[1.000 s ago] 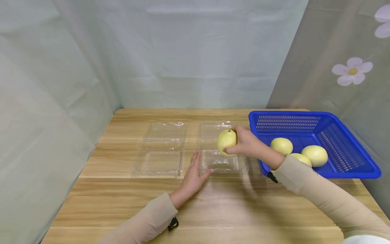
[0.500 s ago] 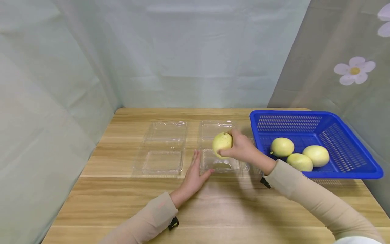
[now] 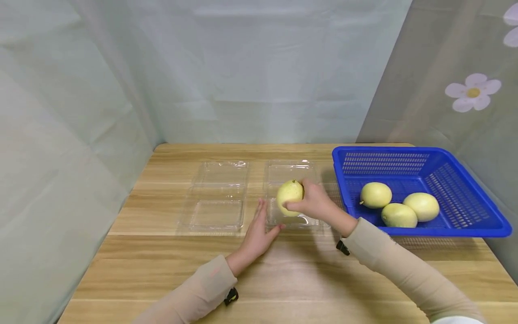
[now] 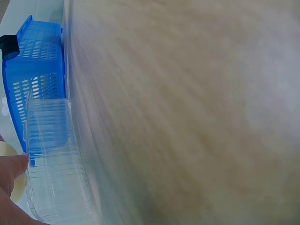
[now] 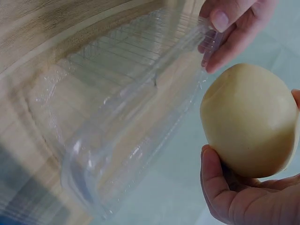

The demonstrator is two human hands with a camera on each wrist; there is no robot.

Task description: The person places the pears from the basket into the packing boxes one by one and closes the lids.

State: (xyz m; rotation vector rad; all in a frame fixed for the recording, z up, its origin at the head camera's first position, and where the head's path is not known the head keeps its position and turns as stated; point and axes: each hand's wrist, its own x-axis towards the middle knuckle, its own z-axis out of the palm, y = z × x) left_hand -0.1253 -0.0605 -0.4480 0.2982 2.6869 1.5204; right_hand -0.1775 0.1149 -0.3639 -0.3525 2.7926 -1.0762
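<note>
In the head view my right hand grips a round yellow pear, stem up, above the front part of the right clear plastic container. The right wrist view shows the fingers and thumb around the pear, which is apart from the container. My left hand lies with straight fingers along the container's left side, thumb spread at its front edge. A second clear container stands open to the left. Part of the right container is hidden behind the pear and right hand.
A blue plastic basket with slotted walls stands on the right side of the wooden table. Three more pears lie in it. Pale curtains hang behind the table and at its sides.
My right hand has carried the pear left and slightly toward the front, over the right container. My left hand has stayed in place.
</note>
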